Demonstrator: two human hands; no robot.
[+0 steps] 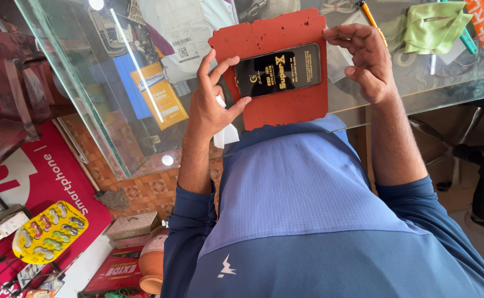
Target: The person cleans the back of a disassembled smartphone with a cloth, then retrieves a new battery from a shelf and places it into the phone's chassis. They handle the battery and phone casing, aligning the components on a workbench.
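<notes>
A black smartphone (279, 70) with a printed protective film on its screen lies on a red foam mat (286, 107) on a glass counter (87, 99). My left hand (211, 102) pinches the phone's near end between thumb and fingers and has a white tissue (226, 132) tucked under the palm. My right hand (363, 58) touches the phone's far end and the mat's corner with its fingertips.
A green cloth (432, 27), an orange pen (370, 17) and a tape roll (405, 57) lie on the counter beyond the mat. Papers and a yellow box (162, 94) show under the glass. A wooden chair (15, 83) stands to the left, boxes on the floor.
</notes>
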